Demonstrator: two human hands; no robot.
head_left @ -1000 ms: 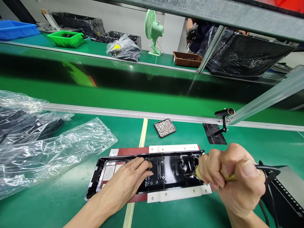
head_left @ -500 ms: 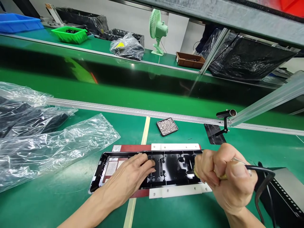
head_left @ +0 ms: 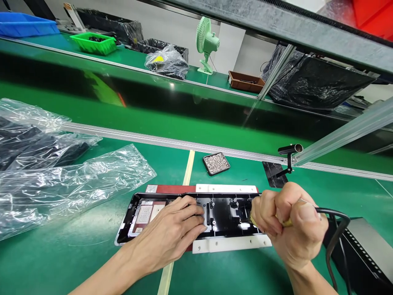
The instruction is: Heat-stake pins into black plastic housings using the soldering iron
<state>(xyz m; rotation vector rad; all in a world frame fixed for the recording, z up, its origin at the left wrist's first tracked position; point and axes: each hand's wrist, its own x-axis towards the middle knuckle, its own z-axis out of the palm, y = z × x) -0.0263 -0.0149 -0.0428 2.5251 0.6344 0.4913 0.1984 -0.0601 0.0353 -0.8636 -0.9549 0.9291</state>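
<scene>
A long black plastic housing (head_left: 222,215) lies in a fixture of red board and white strips (head_left: 227,244). My left hand (head_left: 176,229) rests over the housing's middle, fingers stretched out with the tips on its inside. Wrapped in a fist, my right hand (head_left: 287,225) grips a corded electric screwdriver over the housing's right end. Only a bit of its yellow body shows between the fingers, and its black cable (head_left: 336,213) leaves to the right. The tool's tip is hidden behind the hand.
A small black tray of screws (head_left: 216,163) sits behind the fixture. Clear plastic bags (head_left: 76,184) cover the left side. A black tool holder (head_left: 289,157) stands at the back right, and a black and grey box (head_left: 365,250) at the right. A metal beam (head_left: 276,28) crosses overhead.
My left hand has slid slightly to the right along the housing. The right hand keeps its grip on the screwdriver in nearly the same place. The view has shifted a little.
</scene>
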